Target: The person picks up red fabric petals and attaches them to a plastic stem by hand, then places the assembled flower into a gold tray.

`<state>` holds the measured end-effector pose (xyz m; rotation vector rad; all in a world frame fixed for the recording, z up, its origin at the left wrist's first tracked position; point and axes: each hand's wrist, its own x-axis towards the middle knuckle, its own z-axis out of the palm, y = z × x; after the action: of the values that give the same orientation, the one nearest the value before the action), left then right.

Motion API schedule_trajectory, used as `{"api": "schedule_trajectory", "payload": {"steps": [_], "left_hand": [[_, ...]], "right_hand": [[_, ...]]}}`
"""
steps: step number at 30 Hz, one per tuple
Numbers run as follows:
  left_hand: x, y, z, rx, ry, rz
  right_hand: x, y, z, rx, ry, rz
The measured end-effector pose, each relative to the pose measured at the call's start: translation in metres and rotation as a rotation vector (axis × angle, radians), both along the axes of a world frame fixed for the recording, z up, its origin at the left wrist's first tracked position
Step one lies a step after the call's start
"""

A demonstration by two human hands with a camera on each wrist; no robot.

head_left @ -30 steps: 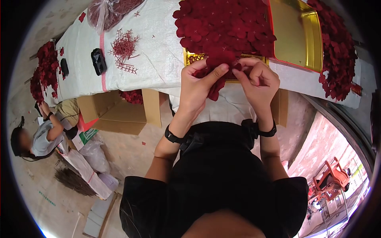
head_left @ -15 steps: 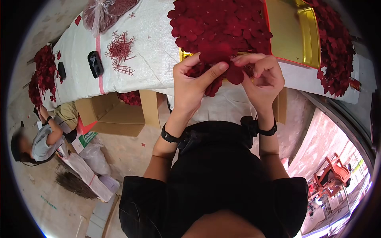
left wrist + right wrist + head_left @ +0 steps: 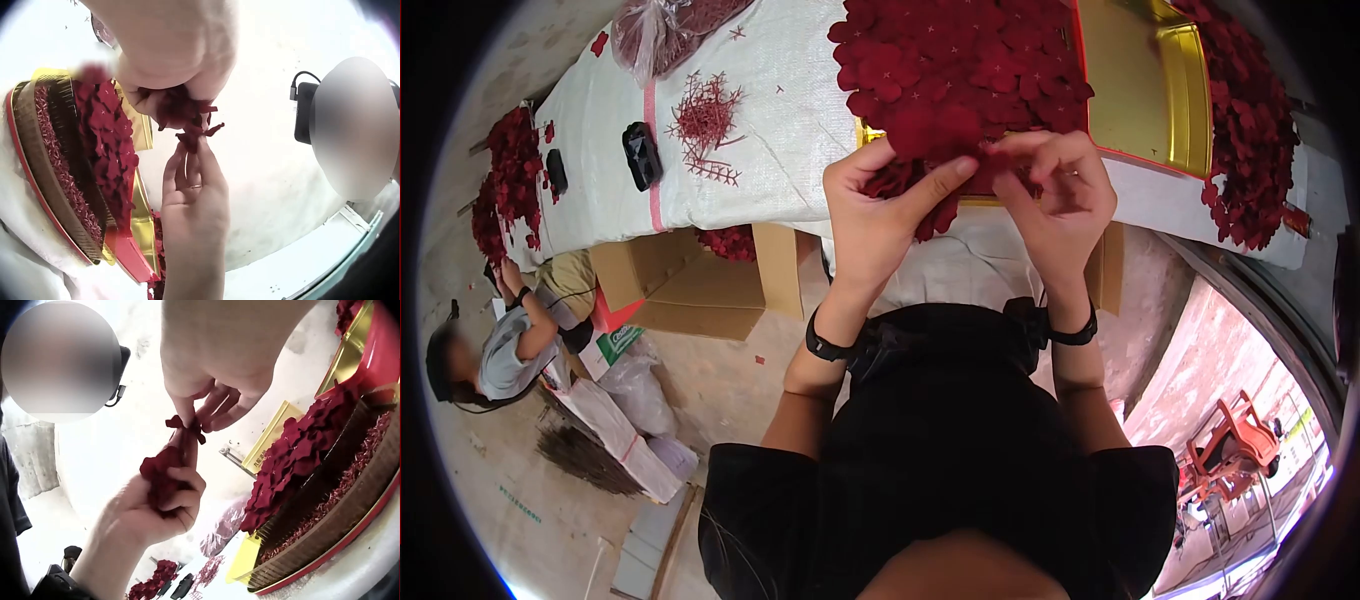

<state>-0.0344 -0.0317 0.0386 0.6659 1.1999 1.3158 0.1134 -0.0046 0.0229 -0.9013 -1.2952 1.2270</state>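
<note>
And here, the left hand (image 3: 870,220) curls its fingers round a bunch of dark red cloth-like petals (image 3: 164,478), its thumb laid along them. Opposite, the right hand (image 3: 1060,190) has thumb and fingertips drawn narrow, pinching a small dark red petal piece (image 3: 187,426) right at the left fingertips! Both hands meet just in front of a thick mound of flat dark red petals (image 3: 960,65), beside an open red box with a shiny gold inside (image 3: 1130,90).

Across the surface, a white woven plastic sheet (image 3: 790,190), we find a tangle of thin reddish stems (image 3: 703,110), a glossy black oblong object (image 3: 640,157) on the sheet's pink stripe, and a clear plastic bag of reddish bits (image 3: 665,45) near the far edge. More petals heap up at the right end (image 3: 1250,140).

Over in the room, an open brown cardboard box (image 3: 700,285) sits below the table edge. At left, a second person in a pale grey shirt (image 3: 512,350) reaches to another red petal heap (image 3: 505,180); a bundle of brown twigs (image 3: 585,460) lies lower down. Far right, a reddish-brown chair (image 3: 1245,440) stands in bright light.
</note>
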Motion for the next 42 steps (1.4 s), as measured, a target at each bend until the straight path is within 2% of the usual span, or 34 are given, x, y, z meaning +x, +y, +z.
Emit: {"api": "schedule_trajectory", "payload": {"steps": [11, 13, 16, 20, 22, 26, 29, 32, 38, 42], "left_hand": [[-0.001, 0.003, -0.017, 0.004, 0.268, -0.028], [0.0, 0.006, -0.015, -0.003, 0.291, -0.017], [-0.008, 0.01, -0.007, -0.17, 0.152, -0.131], [-0.008, 0.01, -0.022, -0.162, -0.108, -0.121], [-0.011, 0.009, -0.025, -0.192, -0.255, -0.148], [-0.009, 0.011, -0.02, -0.221, -0.337, -0.124], [-0.01, 0.01, -0.021, -0.2, -0.349, -0.127], [-0.009, 0.008, -0.017, -0.194, -0.3, -0.133], [-0.015, 0.002, -0.023, -0.168, -0.291, -0.134], [-0.012, 0.002, -0.02, -0.144, -0.311, -0.104]], "right_hand": [[0.001, 0.009, 0.003, -0.352, -0.04, 0.031], [0.003, 0.012, 0.002, -0.413, 0.021, 0.071], [0.008, 0.015, 0.004, -0.501, 0.051, 0.141], [0.018, 0.016, 0.004, -0.542, 0.022, 0.226], [0.018, 0.017, 0.004, -0.477, 0.038, 0.225], [0.014, 0.012, 0.005, -0.27, 0.07, 0.176], [0.014, 0.014, 0.019, 0.071, -0.384, 0.131], [0.013, 0.011, 0.019, 0.121, -0.465, 0.114], [0.01, 0.01, 0.003, -0.155, 0.001, 0.154], [0.009, 0.01, 0.0, -0.263, 0.118, 0.216]]}}
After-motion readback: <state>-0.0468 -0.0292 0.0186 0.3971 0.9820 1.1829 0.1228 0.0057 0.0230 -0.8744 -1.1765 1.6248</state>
